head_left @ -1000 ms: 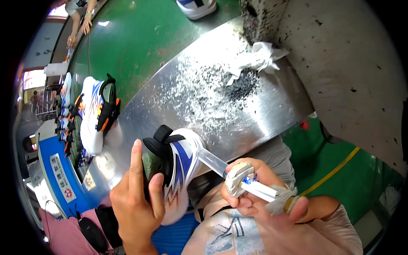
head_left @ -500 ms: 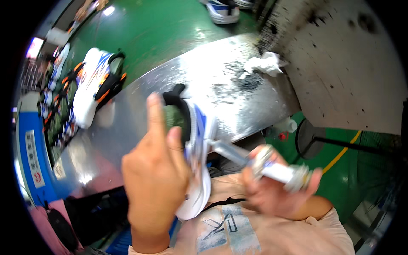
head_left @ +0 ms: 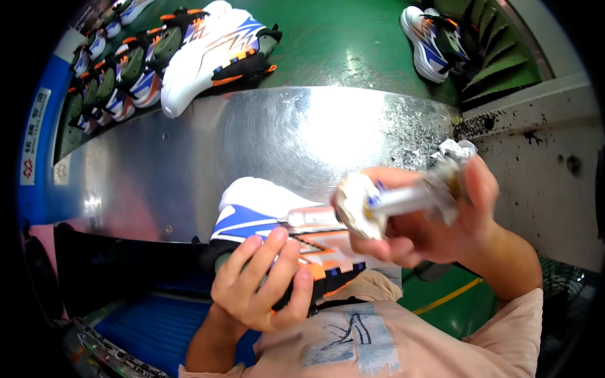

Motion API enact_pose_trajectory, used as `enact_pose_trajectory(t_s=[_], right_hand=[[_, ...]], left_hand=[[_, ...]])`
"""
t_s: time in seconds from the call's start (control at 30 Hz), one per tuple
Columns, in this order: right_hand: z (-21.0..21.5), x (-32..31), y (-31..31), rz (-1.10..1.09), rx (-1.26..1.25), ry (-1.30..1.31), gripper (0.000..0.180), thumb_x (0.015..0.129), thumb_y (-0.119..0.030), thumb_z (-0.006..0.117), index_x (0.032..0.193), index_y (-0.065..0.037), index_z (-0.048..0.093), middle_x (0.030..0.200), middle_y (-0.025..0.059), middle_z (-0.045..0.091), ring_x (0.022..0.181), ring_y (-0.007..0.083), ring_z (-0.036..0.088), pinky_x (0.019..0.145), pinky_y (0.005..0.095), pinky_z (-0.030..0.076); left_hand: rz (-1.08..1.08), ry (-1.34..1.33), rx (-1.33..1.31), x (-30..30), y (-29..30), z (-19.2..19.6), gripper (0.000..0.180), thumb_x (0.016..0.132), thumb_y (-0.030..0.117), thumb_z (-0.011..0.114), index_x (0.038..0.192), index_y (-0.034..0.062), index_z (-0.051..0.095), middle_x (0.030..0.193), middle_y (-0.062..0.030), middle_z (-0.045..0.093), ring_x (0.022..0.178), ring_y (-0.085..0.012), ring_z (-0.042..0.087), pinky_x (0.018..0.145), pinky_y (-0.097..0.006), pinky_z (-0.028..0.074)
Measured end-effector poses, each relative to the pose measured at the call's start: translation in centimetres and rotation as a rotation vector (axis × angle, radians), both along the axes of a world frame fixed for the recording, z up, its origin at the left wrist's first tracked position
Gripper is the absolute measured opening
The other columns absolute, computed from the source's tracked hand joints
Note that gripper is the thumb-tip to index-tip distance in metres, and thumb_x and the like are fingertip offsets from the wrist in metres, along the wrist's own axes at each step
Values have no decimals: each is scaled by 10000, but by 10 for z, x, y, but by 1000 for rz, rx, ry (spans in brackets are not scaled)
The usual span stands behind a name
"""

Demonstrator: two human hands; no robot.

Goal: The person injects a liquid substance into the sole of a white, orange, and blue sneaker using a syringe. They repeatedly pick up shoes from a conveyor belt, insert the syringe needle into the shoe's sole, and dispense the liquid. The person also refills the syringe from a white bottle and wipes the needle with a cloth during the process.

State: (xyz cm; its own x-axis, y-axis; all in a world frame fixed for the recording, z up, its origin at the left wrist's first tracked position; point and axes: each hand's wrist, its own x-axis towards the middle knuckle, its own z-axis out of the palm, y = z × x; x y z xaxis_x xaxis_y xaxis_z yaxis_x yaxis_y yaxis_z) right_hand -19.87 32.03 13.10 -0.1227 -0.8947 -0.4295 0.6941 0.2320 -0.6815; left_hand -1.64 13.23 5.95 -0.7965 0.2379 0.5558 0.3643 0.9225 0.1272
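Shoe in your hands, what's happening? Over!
Left hand grips white, blue and orange sneaker. Right hand holds paper-wrapped tube tool, clear nozzle at the sneaker. Nothing between them.

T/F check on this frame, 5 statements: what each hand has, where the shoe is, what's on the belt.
1. The left hand grips a white, blue and orange shoe. True.
2. The right hand is empty. False: it holds a tube-shaped applicator tool wrapped in tape, its clear nozzle pointing at the shoe.
3. The held shoe lies flat on the metal table. False: it is held up over the person's lap, at the table's near edge.
4. More shoes stand on the green belt beyond the table. True.
5. The table's right end is spotless. False: dark specks and a crumpled white rag lie there.
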Motion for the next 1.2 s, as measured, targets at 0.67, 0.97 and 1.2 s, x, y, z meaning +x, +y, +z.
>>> enact_pose_trajectory(t_s=[0.67,0.97,1.2], right_hand=[[23,25,116,-180,219,24,1144,637,-853,605,1286,65,395,887,145,560,685,108,442,553,219,298],[-49,75,162,-672,-493,-23,1280,613,-970,403,1328,89,317,922,70,469,669,59,327,582,194,299],[-18,76,156,-750,-88,-87,1036,695,-806,583,1293,18,392,959,147,553,746,135,464,636,235,342]], left_hand=[[206,20,-132,39,19,-30,257,947,182,584,1102,143,383,1116,-104,613,1066,-341,640,954,-507,479],[128,-16,-184,7,21,1,588,811,237,773,1232,17,426,1194,-211,580,1078,-421,612,944,-536,506],[114,-120,-111,-23,26,20,645,749,242,832,1232,6,475,1185,-226,608,1080,-411,613,941,-510,504]])
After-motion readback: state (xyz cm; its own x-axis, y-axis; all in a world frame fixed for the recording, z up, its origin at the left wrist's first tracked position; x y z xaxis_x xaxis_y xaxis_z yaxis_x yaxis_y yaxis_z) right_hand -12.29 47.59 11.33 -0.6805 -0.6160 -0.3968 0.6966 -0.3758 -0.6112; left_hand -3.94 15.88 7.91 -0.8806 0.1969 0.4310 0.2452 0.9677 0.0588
